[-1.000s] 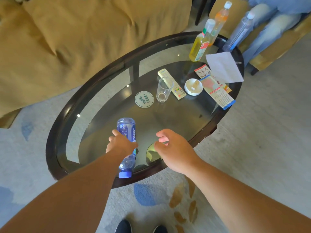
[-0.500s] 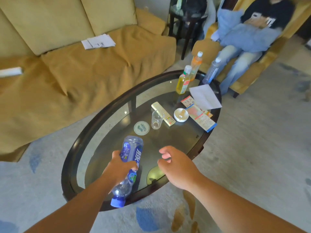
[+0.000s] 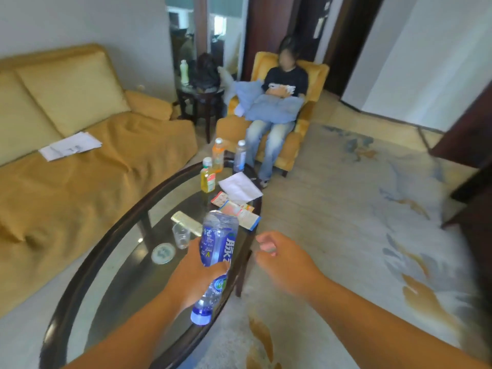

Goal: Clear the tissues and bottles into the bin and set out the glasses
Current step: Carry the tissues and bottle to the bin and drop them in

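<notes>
Just above table rim (image 3: pixel 56 331), left hand (image 3: pixel 194 278) grips bottle (image 3: pixel 217 243)

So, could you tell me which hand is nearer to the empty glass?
Left. The left hand, gripping the blue bottle, is just below the glass in view; the right hand hovers farther off to its right.

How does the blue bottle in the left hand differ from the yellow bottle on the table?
The blue bottle is tipped cap-down, gripped by the left hand; the yellow bottle stands upright on the table, untouched. The blue bottle has a blue cap and clear body; the yellow bottle has a white cap and yellow liquid. Both are capped plastic bottles.
</notes>
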The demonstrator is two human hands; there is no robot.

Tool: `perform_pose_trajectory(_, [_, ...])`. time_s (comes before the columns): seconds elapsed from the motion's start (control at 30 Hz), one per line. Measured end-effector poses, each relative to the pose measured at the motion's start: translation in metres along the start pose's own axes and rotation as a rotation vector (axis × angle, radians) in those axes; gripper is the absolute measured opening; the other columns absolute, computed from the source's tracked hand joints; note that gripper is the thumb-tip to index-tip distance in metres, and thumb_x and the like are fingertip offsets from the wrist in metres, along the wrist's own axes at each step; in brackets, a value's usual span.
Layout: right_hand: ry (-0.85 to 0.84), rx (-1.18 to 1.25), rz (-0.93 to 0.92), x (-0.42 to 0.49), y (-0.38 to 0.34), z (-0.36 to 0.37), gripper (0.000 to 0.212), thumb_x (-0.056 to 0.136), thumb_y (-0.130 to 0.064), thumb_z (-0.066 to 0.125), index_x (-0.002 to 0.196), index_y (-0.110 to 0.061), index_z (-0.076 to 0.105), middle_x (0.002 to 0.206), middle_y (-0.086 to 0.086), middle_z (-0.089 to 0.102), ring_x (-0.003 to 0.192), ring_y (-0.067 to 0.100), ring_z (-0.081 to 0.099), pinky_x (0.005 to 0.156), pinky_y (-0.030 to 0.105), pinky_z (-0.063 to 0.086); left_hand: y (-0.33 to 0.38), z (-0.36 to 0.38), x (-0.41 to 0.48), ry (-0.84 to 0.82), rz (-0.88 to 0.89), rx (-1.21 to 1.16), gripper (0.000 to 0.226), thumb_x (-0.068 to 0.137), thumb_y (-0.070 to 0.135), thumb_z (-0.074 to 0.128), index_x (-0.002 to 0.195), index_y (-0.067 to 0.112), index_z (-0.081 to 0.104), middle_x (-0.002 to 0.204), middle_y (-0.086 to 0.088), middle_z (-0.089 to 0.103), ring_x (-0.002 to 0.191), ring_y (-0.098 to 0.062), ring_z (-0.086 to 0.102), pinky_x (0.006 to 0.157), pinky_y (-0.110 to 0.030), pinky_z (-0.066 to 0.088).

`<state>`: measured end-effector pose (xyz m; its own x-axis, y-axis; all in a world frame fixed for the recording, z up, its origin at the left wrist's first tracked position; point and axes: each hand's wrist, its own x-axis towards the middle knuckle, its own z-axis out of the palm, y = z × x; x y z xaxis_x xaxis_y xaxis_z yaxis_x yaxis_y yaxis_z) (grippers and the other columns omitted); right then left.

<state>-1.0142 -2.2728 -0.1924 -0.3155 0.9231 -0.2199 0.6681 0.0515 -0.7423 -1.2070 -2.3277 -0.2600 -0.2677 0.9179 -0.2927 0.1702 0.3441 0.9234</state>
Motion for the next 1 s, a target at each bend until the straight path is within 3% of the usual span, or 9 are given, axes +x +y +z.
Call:
perform_pose_trajectory(0.13, [0.134, 0.049, 0.064, -0.037, 0.021, -0.059, 0.027, 0.085, -0.024, 0.058, 0.112, -0.028, 0.058, 0.103, -0.010, 0.057, 0.089, 0.014, 0.060, 0.079, 0.028, 0.048, 0.047, 0.049, -0.013, -0.087, 0.107, 0.030, 0.055, 0.058, 0.032, 0.076, 0.104, 0.037, 0.048, 0.096, 0.002, 0.069, 0.083, -0.014, 0.070, 0.081, -0.045, 0.056])
perform_pose_trajectory(0.2, [0.195, 0.029, 0.072, -0.056, 0.034, -0.088, 0.030, 0.086, -0.025, 0.059, 0.116, -0.027, 0.058, 0.107, -0.009, 0.057, 0.090, 0.012, 0.058, 0.081, 0.025, 0.046, 0.065, 0.075, -0.022, -0.157, 0.143, 0.052, 0.054, 0.059, 0.027, 0.077, 0.104, 0.037, 0.047, 0.099, -0.001, 0.069, 0.084, -0.015, 0.070, 0.079, -0.043, 0.056])
perform_pose_trajectory(0.33, [0.287, -0.010, 0.098, -0.102, 0.068, -0.152, 0.033, 0.088, -0.029, 0.056, 0.121, -0.028, 0.055, 0.113, -0.011, 0.056, 0.094, 0.008, 0.055, 0.078, 0.022, 0.041, 0.102, 0.139, -0.044, -0.241, 0.261, 0.123, 0.050, 0.071, 0.015, 0.079, 0.103, 0.036, 0.047, 0.101, 0.002, 0.067, 0.083, -0.005, 0.067, 0.071, -0.025, 0.051])
perform_pose_trajectory(0.47, [0.368, -0.008, 0.142, -0.158, 0.112, -0.212, 0.037, 0.088, -0.032, 0.055, 0.124, -0.029, 0.053, 0.116, -0.011, 0.056, 0.097, 0.009, 0.056, 0.079, 0.023, 0.044, 0.138, 0.218, -0.071, -0.317, 0.340, 0.163, 0.052, 0.072, 0.011, 0.081, 0.102, 0.035, 0.047, 0.098, 0.005, 0.067, 0.082, -0.004, 0.067, 0.069, -0.022, 0.049])
perform_pose_trajectory(0.63, [0.490, -0.052, 0.194, -0.228, 0.170, -0.274, 0.039, 0.085, -0.038, 0.056, 0.123, -0.030, 0.053, 0.103, -0.018, 0.051, 0.092, 0.007, 0.053, 0.074, 0.019, 0.043, 0.172, 0.322, -0.110, -0.445, 0.440, 0.199, 0.050, 0.071, 0.012, 0.082, 0.101, 0.033, 0.049, 0.095, 0.004, 0.069, 0.080, -0.002, 0.067, 0.064, -0.017, 0.046])
perform_pose_trajectory(0.77, [0.592, -0.007, 0.273, -0.281, 0.209, -0.313, 0.037, 0.082, -0.037, 0.055, 0.119, -0.031, 0.055, 0.104, -0.014, 0.055, 0.095, 0.010, 0.057, 0.087, 0.029, 0.048, 0.193, 0.393, -0.147, -0.592, 0.467, 0.195, 0.054, 0.058, 0.028, 0.080, 0.103, 0.034, 0.050, 0.096, 0.004, 0.070, 0.083, -0.008, 0.069, 0.074, -0.031, 0.053])
perform_pose_trajectory(0.87, [0.655, 0.062, 0.323, -0.313, 0.232, -0.334, 0.036, 0.082, -0.033, 0.053, 0.117, -0.028, 0.055, 0.111, -0.006, 0.059, 0.100, 0.012, 0.061, 0.089, 0.032, 0.049, 0.205, 0.437, -0.170, -0.708, 0.504, 0.206, 0.054, 0.060, 0.026, 0.079, 0.105, 0.033, 0.050, 0.099, 0.002, 0.070, 0.083, -0.009, 0.069, 0.080, -0.037, 0.055])
perform_pose_trajectory(1.0, [0.728, 0.027, 0.426, -0.346, 0.254, -0.349, 0.036, 0.088, -0.029, 0.053, 0.123, -0.027, 0.053, 0.117, -0.007, 0.058, 0.100, 0.013, 0.057, 0.079, 0.022, 0.042, 0.218, 0.483, -0.196, -0.840, 0.552, 0.228, 0.056, 0.058, 0.029, 0.076, 0.108, 0.032, 0.049, 0.099, 0.002, 0.068, 0.086, -0.012, 0.068, 0.083, -0.040, 0.054])
